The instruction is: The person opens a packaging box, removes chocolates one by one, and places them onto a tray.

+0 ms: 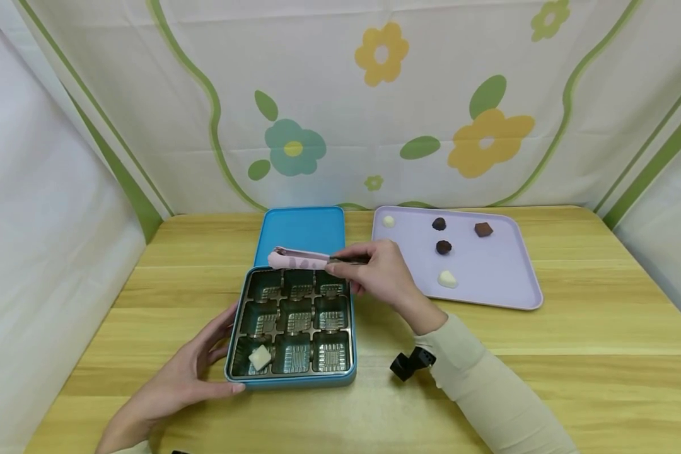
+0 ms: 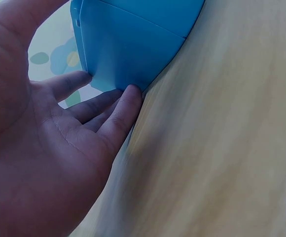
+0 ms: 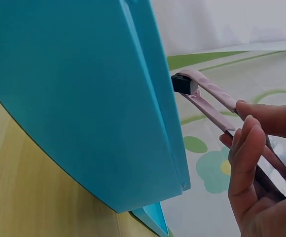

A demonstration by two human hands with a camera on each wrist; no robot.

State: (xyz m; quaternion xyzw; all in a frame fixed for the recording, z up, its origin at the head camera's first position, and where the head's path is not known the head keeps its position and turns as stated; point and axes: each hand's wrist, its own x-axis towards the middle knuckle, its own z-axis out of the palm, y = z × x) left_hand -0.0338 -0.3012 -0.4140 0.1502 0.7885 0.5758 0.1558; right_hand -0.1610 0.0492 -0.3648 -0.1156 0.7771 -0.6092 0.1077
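Observation:
A blue square tin [image 1: 301, 381] holds a dark tray with several compartments [image 1: 295, 315]. One white chocolate [image 1: 260, 357] lies in the front left compartment. My left hand [image 1: 184, 378] rests against the tin's left side, its fingertips touching the blue wall [image 2: 133, 44] and the thumb at the front left corner. My right hand [image 1: 383, 271] grips tongs [image 1: 303, 260] with pink ends above the tin's back edge. In the right wrist view, a dark chocolate [image 3: 184, 84] sits between the tips of the tongs; in the head view it is mostly hidden.
Behind the tin lies a blue lid [image 1: 301, 227]. At the back right, a lilac tray [image 1: 494, 271] carries white chocolates [image 1: 447, 279] and dark ones [image 1: 444, 246], spaced apart. A floral curtain [image 1: 329, 75] closes off the table's [image 1: 193, 277] back.

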